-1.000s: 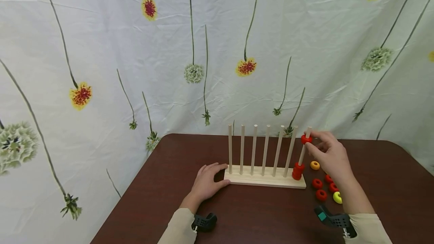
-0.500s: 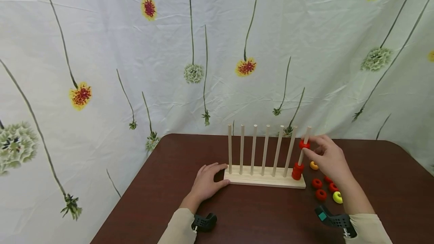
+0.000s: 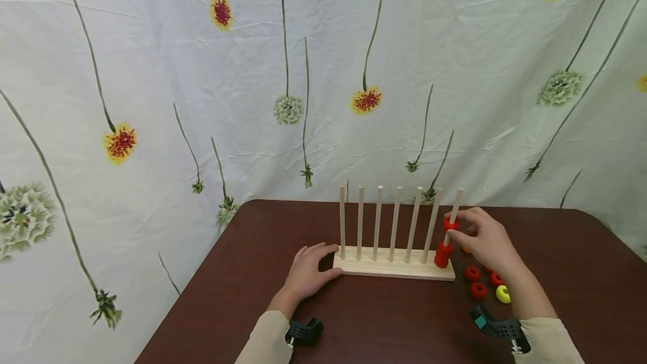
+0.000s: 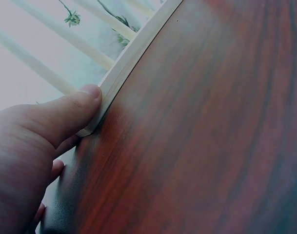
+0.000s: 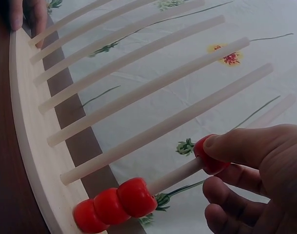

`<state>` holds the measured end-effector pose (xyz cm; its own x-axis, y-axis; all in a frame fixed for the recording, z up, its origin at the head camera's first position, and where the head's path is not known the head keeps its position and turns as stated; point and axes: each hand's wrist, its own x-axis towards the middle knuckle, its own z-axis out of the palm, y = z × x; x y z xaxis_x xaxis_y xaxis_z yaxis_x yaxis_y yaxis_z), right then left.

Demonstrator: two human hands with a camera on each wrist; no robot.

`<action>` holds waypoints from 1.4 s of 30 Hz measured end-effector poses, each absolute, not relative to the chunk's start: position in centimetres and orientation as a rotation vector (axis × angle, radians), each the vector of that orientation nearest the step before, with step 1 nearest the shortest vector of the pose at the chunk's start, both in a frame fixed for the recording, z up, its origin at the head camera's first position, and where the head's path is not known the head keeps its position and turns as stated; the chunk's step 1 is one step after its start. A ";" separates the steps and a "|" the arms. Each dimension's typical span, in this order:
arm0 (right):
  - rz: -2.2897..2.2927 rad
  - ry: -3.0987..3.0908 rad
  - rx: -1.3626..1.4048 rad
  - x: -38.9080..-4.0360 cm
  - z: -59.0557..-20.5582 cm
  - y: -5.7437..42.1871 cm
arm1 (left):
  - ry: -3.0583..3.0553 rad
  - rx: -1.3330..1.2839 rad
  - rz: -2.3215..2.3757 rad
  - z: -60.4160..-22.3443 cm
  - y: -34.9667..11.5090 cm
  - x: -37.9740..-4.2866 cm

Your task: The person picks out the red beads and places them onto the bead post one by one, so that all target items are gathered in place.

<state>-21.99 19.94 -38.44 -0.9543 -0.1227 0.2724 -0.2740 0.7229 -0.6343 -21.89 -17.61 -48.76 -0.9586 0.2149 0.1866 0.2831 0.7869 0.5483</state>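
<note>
A pale wooden peg rack [image 3: 394, 265] with a row of upright pegs stands on the table. My left hand [image 3: 309, 274] holds its left end, thumb on the front edge and fingers around the far side. Between thumb and fingers, my right hand [image 3: 487, 240] pinches a red bead [image 3: 449, 224] threaded on the rightmost peg. Three red beads [image 5: 111, 205] sit stacked at the foot of that same peg, with a stretch of bare peg between them and the pinched one. The other pegs carry no beads.
Right of the rack, several loose red beads [image 3: 478, 291] and a yellow bead [image 3: 502, 294] lie on the dark brown table [image 3: 394, 319]. An orange bead [image 3: 466, 249] is partly hidden behind my right hand. A flower-printed cloth [image 3: 242, 72] hangs behind the table.
My right hand has slid the red bead down the rightmost peg, from near its tip to about halfway. The left hand and rack have stayed put.
</note>
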 end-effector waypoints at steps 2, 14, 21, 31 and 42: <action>1.051 -2.721 0.321 -22.1 -38.6 19.9 | -2.860 -0.397 -0.913 -48.7 -17.6 -21.9; 0.976 -2.752 0.396 -22.5 -39.5 19.7 | -2.852 -0.405 -0.905 -48.6 -17.7 -21.9; 0.964 -2.766 0.419 -22.7 -40.0 19.7 | -2.851 -0.397 -0.916 -48.7 -17.7 -21.9; 0.973 -2.795 0.428 -22.8 -40.6 19.7 | -2.855 -0.404 -0.907 -48.8 -17.7 -22.0; 1.009 -2.781 0.440 -22.8 -40.9 20.0 | -2.841 -0.411 -0.893 -48.9 -17.6 -22.0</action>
